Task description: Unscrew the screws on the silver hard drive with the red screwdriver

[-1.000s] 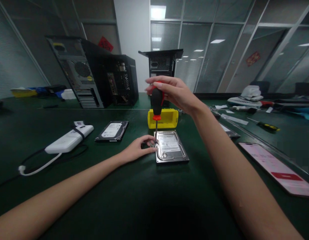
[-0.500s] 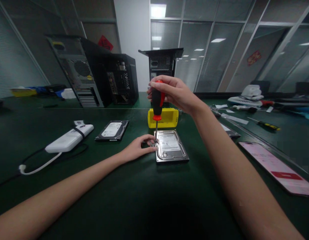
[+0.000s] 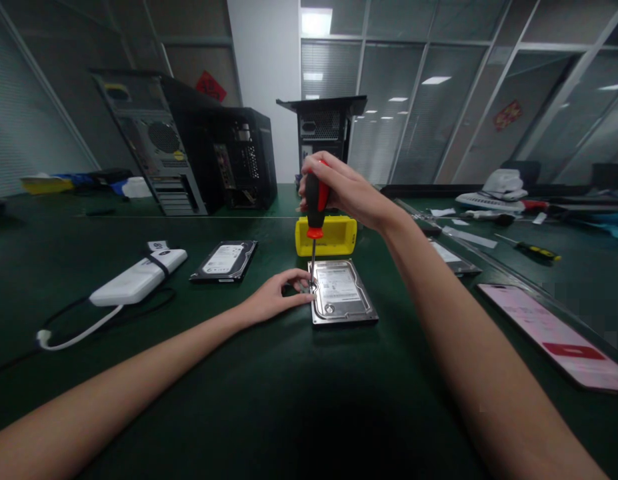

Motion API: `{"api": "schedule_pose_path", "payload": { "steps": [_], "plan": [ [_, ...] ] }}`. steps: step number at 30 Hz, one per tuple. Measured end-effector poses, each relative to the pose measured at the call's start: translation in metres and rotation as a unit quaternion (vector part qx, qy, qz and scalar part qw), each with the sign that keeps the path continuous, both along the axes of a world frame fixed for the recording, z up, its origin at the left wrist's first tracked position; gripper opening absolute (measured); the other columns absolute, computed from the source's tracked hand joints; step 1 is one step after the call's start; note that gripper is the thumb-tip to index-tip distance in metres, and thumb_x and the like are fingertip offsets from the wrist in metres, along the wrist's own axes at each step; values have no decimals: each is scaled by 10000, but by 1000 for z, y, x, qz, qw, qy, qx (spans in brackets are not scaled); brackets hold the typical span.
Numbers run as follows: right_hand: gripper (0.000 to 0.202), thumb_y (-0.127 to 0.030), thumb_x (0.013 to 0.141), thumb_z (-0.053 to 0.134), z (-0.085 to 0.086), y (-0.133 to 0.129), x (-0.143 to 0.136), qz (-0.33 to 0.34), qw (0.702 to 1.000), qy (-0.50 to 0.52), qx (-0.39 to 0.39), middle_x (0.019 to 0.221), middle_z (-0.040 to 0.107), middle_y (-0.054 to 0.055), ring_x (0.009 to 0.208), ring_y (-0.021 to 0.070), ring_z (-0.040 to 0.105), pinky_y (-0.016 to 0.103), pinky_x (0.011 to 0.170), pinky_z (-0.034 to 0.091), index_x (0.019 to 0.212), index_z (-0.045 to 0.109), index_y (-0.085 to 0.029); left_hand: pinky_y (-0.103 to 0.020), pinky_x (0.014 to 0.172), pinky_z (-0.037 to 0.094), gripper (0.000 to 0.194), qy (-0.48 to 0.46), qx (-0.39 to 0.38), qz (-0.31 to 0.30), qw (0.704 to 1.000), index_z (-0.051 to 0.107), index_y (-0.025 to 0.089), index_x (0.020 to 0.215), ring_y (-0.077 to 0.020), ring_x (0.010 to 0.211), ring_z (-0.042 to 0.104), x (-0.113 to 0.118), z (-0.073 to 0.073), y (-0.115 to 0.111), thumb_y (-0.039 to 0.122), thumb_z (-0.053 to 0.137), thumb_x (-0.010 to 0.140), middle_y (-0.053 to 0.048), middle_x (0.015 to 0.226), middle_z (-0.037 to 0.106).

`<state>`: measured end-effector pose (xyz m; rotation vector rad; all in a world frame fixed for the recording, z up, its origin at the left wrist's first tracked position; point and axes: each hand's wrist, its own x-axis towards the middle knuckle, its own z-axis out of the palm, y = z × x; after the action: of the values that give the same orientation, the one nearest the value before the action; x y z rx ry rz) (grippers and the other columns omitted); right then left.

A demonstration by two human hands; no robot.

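Observation:
A silver hard drive (image 3: 341, 293) with a white label lies flat in front of me. My right hand (image 3: 339, 187) is closed round the red and black handle of a screwdriver (image 3: 316, 203), held nearly upright. Its tip meets the drive's left edge, where the exact contact is too small to make out. Low at that same edge, my left hand (image 3: 281, 295) holds the drive's side with thumb and curled fingertips, close to the screwdriver's shaft. Just behind the drive stands a yellow open box (image 3: 326, 248).
Left of centre lie another hard drive (image 3: 225, 260) and a white power strip (image 3: 139, 277) with cables. Computer cases (image 3: 189, 147) stand behind. On the right are a phone (image 3: 559, 337), a third drive (image 3: 453, 259) and a yellow-black screwdriver (image 3: 533, 251).
My right hand has turned slightly about the screwdriver handle, its fingers shifting while the tip stays at the same spot. The left hand and the drive keep their places.

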<state>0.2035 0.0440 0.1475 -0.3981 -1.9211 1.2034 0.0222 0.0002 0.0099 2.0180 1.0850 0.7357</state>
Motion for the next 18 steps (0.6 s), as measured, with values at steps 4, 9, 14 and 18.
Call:
{"api": "schedule_pose_path", "payload": {
  "steps": [4,9,14,18],
  "plan": [
    [299,-494,876,475,0,-1,0,-4,1000,-18,3,852,576,7,783,129,593,304,775,500,975,493,-213,-341,833,428,434,-1,2,-1,1000,591,172,1123,-203,926,553,-1,0,0,436,661,786,-56,1019,615],
    [266,-444,894,454,-1,4,2,-37,998,-27,38,894,567,20,788,127,576,290,749,487,994,486,-199,-338,830,428,428,-1,0,-2,1000,594,169,1122,-202,924,552,-1,0,0,427,661,788,-55,1013,610],
    [299,-484,894,465,-3,7,0,-67,995,-38,61,882,547,14,796,117,569,250,701,477,985,462,-199,-338,834,427,425,-3,2,0,1000,596,156,1114,-200,918,548,0,0,0,414,666,783,-58,999,608],
    [314,-495,881,498,-2,4,-4,-71,994,-36,70,876,548,9,778,115,579,244,671,477,988,440,-206,-333,836,429,418,0,5,-1,1000,593,164,1119,-194,910,547,0,-1,1,416,663,792,-51,990,609]
  ]
}}
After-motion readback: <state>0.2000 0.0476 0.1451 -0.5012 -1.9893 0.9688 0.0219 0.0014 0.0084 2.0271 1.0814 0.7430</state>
